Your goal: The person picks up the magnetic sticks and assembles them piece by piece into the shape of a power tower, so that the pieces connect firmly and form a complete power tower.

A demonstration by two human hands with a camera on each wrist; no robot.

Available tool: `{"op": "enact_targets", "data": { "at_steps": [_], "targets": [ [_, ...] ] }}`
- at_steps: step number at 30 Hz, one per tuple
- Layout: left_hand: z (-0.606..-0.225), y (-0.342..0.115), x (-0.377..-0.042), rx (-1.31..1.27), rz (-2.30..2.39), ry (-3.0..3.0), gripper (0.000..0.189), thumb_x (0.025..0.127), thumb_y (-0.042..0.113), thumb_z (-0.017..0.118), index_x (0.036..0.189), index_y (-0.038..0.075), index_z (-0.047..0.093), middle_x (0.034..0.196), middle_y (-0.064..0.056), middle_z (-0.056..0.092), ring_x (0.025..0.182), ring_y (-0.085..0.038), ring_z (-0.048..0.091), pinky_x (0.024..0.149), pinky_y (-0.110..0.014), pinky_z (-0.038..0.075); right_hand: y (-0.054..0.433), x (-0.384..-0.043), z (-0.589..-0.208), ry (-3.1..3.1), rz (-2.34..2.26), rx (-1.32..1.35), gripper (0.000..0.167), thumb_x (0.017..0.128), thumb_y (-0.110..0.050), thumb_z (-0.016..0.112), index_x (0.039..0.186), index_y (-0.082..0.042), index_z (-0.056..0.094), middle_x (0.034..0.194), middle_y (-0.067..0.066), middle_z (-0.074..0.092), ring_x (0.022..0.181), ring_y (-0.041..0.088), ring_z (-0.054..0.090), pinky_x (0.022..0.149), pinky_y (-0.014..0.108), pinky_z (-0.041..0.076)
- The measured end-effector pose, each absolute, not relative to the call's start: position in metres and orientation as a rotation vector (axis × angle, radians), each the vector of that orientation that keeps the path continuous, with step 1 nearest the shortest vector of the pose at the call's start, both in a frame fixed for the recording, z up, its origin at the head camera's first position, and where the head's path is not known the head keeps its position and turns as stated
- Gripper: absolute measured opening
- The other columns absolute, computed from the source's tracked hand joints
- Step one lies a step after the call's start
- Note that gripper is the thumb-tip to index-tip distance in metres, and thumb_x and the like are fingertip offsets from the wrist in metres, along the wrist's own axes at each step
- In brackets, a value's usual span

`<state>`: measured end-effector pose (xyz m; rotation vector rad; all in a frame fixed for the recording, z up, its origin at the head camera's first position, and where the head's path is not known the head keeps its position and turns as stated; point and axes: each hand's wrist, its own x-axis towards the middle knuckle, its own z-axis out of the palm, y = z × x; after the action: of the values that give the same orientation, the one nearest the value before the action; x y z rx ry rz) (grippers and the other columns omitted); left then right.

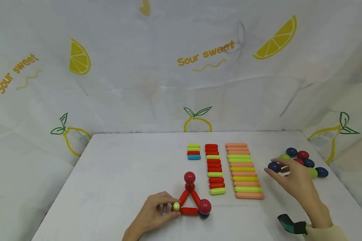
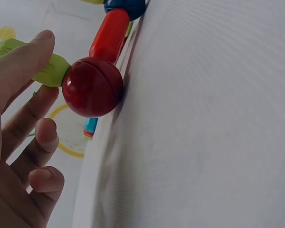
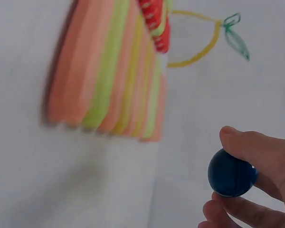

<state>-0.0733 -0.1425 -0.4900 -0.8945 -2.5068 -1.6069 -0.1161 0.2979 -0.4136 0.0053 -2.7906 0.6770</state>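
Note:
My left hand (image 1: 155,211) pinches a light green rod (image 2: 53,71) between thumb and fingers. That rod joins a red ball (image 2: 91,88) at the left corner of a triangle built from red rods (image 1: 189,211) and balls. Over the far corner sits a red ball (image 1: 189,177); over the right corner, another red ball (image 1: 204,206) partly hides a dark blue one (image 1: 203,216). On the right, my right hand (image 1: 300,179) holds a dark blue ball (image 3: 232,174) with thumb and fingertips, just left of a group of loose balls.
Loose blue, red and green balls (image 1: 322,172) lie at the table's right side. Long orange, green and yellow rods (image 1: 245,169) form a column left of them. Shorter red and green rods (image 1: 215,165) and a small stack with a blue rod (image 1: 194,157) lie further left.

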Motion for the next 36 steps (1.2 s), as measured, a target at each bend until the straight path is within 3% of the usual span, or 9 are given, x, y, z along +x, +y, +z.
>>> {"op": "enact_targets", "data": {
  "at_steps": [5,11,16,19,25,36],
  "targets": [
    [-0.488,-0.141,-0.072,-0.917,-1.618,-2.469,0.013,0.087,0.018,0.082,0.1,0.015,0.079,0.081,0.001,0.07,0.063,-0.001,0.053,0.052,-0.016,0.046,0.24,-0.101,-0.381,-2.71,0.809,0.177,0.044,0.08,-0.021,0.088,0.116,-0.001,0.072,0.102,0.021,0.075,0.083,0.031,0.071,0.063,0.033,0.061],
    [-0.484,-0.142,-0.071,-0.893,-1.631,-2.493,0.011,0.088,0.02,0.082,0.098,0.019,0.079,0.082,0.003,0.074,0.067,0.006,0.054,0.053,-0.018,0.05,0.16,-0.08,-0.36,-2.709,0.984,0.407,0.04,0.078,-0.019,0.09,0.115,-0.013,0.075,0.104,0.001,0.074,0.09,0.013,0.067,0.072,0.017,0.057],
    [-0.484,-0.143,-0.071,-0.928,-1.604,-2.456,0.012,0.088,0.019,0.081,0.099,0.015,0.08,0.084,0.001,0.078,0.066,0.007,0.055,0.055,-0.017,0.052,0.109,-0.067,-0.36,-2.733,1.144,0.7,0.034,0.081,-0.023,0.088,0.113,-0.023,0.075,0.104,-0.008,0.072,0.092,0.006,0.064,0.077,0.018,0.058],
    [-0.484,-0.144,-0.072,-0.961,-1.544,-2.418,0.013,0.088,0.016,0.081,0.101,0.014,0.08,0.083,0.0,0.079,0.064,0.007,0.057,0.055,-0.014,0.051,0.087,-0.064,-0.367,-2.75,1.166,0.875,0.032,0.083,-0.022,0.086,0.113,-0.023,0.076,0.105,-0.008,0.071,0.093,0.005,0.063,0.081,0.02,0.059],
    [-0.486,-0.145,-0.074,-0.954,-1.444,-2.415,0.01,0.084,0.013,0.083,0.088,0.019,0.077,0.071,0.004,0.072,0.062,0.01,0.055,0.049,-0.009,0.043,0.066,-0.063,-0.381,-2.776,1.117,1.0,0.031,0.083,-0.019,0.086,0.112,-0.02,0.076,0.104,-0.009,0.069,0.094,0.004,0.06,0.084,0.021,0.058],
    [-0.487,-0.145,-0.075,-0.978,-1.448,-2.382,0.011,0.082,0.012,0.085,0.087,0.015,0.076,0.07,0.001,0.071,0.063,0.007,0.057,0.049,-0.011,0.044,0.063,-0.064,-0.387,-2.816,0.963,1.008,0.032,0.082,-0.028,0.087,0.113,-0.023,0.077,0.103,-0.008,0.068,0.092,0.004,0.058,0.08,0.02,0.056]
  ]
}}
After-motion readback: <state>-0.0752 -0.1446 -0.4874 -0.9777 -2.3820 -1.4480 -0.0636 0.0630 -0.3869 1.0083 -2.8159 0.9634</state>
